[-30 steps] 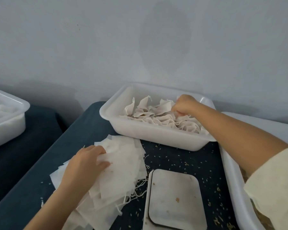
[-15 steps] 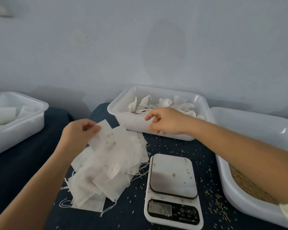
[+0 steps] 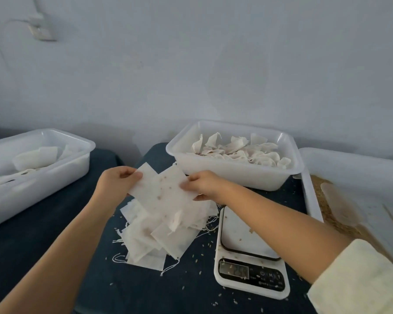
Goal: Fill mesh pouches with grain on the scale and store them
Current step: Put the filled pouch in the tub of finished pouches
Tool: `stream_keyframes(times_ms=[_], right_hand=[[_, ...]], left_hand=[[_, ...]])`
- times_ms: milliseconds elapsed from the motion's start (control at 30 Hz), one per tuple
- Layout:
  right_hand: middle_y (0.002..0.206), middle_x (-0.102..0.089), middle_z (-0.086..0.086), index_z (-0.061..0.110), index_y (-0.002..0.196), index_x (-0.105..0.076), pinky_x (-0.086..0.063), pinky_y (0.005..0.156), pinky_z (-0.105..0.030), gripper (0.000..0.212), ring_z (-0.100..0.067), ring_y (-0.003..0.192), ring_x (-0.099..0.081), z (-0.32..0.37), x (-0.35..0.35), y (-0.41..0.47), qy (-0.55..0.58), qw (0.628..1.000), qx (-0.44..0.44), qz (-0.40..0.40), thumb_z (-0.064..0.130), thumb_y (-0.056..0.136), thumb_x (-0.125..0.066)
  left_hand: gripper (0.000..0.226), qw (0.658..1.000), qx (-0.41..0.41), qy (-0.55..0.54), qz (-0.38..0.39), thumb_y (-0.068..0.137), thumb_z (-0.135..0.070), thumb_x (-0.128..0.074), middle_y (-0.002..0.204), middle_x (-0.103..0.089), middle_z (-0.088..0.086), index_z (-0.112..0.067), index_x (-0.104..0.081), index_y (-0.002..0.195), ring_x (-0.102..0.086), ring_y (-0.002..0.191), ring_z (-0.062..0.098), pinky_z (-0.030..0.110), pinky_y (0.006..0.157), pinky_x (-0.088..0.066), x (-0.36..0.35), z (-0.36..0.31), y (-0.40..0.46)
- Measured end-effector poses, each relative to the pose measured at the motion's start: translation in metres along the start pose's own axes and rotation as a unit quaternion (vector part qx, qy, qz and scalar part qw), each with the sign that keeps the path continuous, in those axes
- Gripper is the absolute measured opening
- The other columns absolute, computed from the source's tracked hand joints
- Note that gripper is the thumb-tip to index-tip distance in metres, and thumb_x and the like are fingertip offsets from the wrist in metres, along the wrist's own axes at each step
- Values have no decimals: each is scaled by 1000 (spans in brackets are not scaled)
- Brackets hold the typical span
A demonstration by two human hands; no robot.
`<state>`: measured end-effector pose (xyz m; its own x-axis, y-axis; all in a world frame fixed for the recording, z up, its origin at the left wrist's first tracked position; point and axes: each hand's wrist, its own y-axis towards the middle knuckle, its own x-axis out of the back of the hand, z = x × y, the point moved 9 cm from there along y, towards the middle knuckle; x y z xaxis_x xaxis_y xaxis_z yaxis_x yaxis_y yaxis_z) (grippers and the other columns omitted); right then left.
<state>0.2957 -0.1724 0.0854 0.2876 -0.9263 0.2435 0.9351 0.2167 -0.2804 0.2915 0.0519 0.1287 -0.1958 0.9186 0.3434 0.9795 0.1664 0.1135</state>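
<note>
In the middle of the frame, an empty pouch [image 3: 161, 189] is pinched by the left hand [image 3: 114, 184] and right hand [image 3: 202, 184] above the pile [image 3: 159, 232]; it likely needs opening next, then filling on the scale [image 3: 247, 250].

From my remote seat I saw two bare forearms reaching into the frame from the lower corners. The left hand [image 3: 117, 184] and its arm carried no sleeve, watch or ring that I could make out, the forearm bare right down to the lower left edge of the frame. The right hand [image 3: 203, 185] was likewise unadorned, but its arm ended at the lower right in a pale cream-yellow sleeve [image 3: 359, 282], loose and soft-looking with a faintly ribbed or textured weave, its cuff sitting just below the elbow. The fingers [image 3: 127, 175] wore no gloves.
</note>
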Motion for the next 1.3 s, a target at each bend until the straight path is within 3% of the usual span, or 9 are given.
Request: stream_keyframes(times_ms=[200, 333, 433, 533, 700, 800, 900, 1100, 1300], right_hand=[[82, -68, 2, 17, 84, -66, -54, 59, -21, 3, -8, 74, -64, -9, 29, -14, 77, 996, -36, -15, 15, 87, -67], [80, -70, 3, 16, 82, -67, -55, 64, -21, 5, -7, 75, -66, -2, 47, -32, 37, 999, 2, -14, 16, 87, -67], [81, -73, 3, 12, 85, -69, -55, 64, -19, 3, -7, 74, -69, 8, 58, -51, 10, 1000, 23, 5, 15, 86, -68], [84, -74, 1, 11, 88, -71, -54, 64, -19, 5, -9, 78, -71, 12, 67, -69, -34, 999, 27, 14, 16, 85, -69], [94, -72, 0, 15, 93, -69, -56, 74, -25, 12, -15, 88, -69, 4, 90, -99, -129, 991, 20, -36, 22, 84, -71], [89, -64, 7, 17, 94, -62, -49, 67, -23, 35, -9, 80, -62, 17, 113, -118, -282, 935, 72, -203, 48, 79, -70], [65, -66, 8, 14, 81, -65, -46, 49, -17, 53, -2, 54, -61, 1, 98, -130, -123, 977, 16, -172, 66, 77, -57], [67, -67, 4, 15, 76, -61, -48, 47, -16, 13, -4, 51, -62, -17, 81, -132, -68, 989, -7, -132, 20, 87, -58], [76, -69, -3, 11, 89, -67, -52, 58, -19, 6, -10, 64, -67, -23, 89, -147, -45, 997, -15, -63, 11, 86, -62]], left_hand=[[18, 994, 97, 28, 40, 89, -19, -63, 90, -70, 3, -10, -69, 103, -65, 80, 19, 32, 69, -54, -15, 54, -5], [50, 970, -61, 235, 8, 89, -47, -56, 108, -61, -6, -15, -50, 127, -55, 105, 22, 36, 88, -43, -34, 11, -8], [53, 988, 69, -31, 138, 82, -63, -51, 89, -70, -2, -13, -64, 91, -66, 85, 19, 31, 74, -49, -72, -11, -21], [37, 926, 164, -123, 316, 81, -45, -67, 95, -73, 6, -11, -70, 96, -71, 83, 21, 26, 64, -56, -115, -25, -49], [6, 929, 134, -141, 314, 82, -13, -70, 86, -73, 7, -7, -73, 84, -66, 64, 10, 18, 58, -52, -143, -39, -64], [12, 954, 78, -107, 268, 78, -18, -75, 77, -71, 8, -6, -72, 78, -55, 61, 12, 19, 57, -46, -152, -45, -67], [26, 966, 16, -68, 250, 74, -27, -78, 56, -59, 1, -10, -61, 62, -42, 50, 10, 20, 50, -37, -164, -54, -80], [35, 963, -40, -41, 263, 69, -33, -79, 48, -51, -6, -16, -50, 61, -45, 47, 9, 25, 54, -38, -183, -68, -106], [52, 865, -395, 127, 283, 66, -45, -80, 118, -35, -23, -50, -45, 104, -51, 84, 2, 7, 69, -40, -175, -114, -147]])
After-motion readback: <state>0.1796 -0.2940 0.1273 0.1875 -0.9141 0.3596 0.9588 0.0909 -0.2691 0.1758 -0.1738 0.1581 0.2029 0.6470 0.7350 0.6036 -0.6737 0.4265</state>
